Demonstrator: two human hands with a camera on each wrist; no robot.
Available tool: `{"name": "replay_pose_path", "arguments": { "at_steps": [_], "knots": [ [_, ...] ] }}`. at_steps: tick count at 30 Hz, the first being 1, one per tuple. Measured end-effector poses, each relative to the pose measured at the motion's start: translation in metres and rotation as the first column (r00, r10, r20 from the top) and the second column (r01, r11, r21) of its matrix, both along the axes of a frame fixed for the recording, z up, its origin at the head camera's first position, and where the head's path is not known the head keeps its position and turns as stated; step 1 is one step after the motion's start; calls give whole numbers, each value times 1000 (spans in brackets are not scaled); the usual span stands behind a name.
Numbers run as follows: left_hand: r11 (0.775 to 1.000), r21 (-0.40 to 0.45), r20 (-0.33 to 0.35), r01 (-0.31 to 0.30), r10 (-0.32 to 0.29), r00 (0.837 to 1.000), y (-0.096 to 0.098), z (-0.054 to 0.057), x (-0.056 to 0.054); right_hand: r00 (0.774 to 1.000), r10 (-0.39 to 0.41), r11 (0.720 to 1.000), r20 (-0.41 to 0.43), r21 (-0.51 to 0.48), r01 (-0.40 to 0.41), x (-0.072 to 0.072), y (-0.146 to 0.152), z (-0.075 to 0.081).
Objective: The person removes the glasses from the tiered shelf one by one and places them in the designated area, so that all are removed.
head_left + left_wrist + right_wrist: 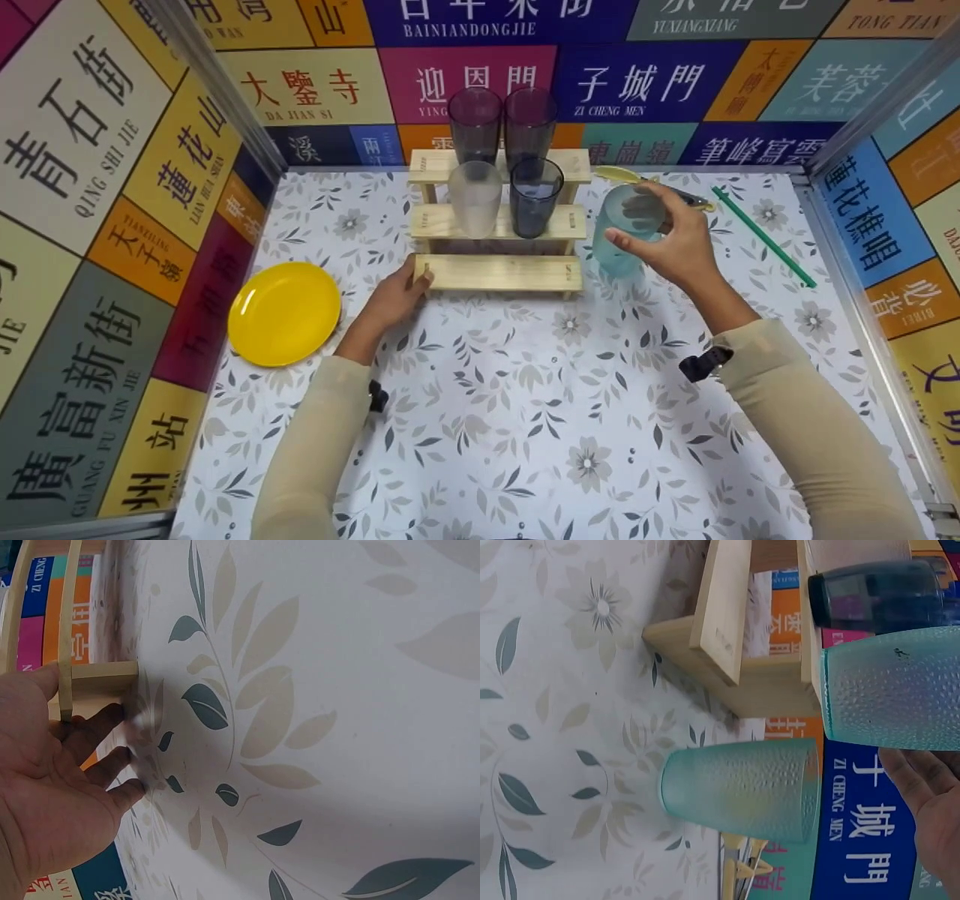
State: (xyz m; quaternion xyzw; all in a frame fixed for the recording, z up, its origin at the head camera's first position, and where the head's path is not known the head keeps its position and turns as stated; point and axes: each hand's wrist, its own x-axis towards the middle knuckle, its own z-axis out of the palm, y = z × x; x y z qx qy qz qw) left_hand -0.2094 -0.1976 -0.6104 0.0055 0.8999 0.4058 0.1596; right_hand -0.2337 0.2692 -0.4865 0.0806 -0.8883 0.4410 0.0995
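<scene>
My left hand (395, 298) grips the left end of the lowest step of a three-step wooden rack (499, 272); in the left wrist view, the thumb and fingers are around its edge (66, 690). To the rack's right, my right hand (679, 240) holds a textured teal cup (892, 690) between thumb and fingers. In the right wrist view, a second teal cup (739, 791) stands upright on the table, lower down; from the head camera the two overlap. A frosted clear cup (475, 202) and a dark blue cup (535, 199) stand on the middle step.
Two purple cups (475, 127) occupy the top step. A yellow plate (285, 315) lies on the left. Behind the teal cups lies a yellow-and-metal utensil (697, 201), partly hidden, and farther right a green stick (763, 236). Printed panels (465, 82) enclose the back and sides.
</scene>
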Motion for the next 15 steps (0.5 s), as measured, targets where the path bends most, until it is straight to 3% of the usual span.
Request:
{"name": "replay_pose_path", "arguments": {
  "at_steps": [8,15],
  "knots": [
    [1000,15,8,-7,7,1000,0,-1,-1,997,-66,998,42,17,65,-6,21,2],
    [1000,3,-26,2,-2,1000,0,-2,-1,992,-109,994,56,28,107,-9,38,1]
  ]
}}
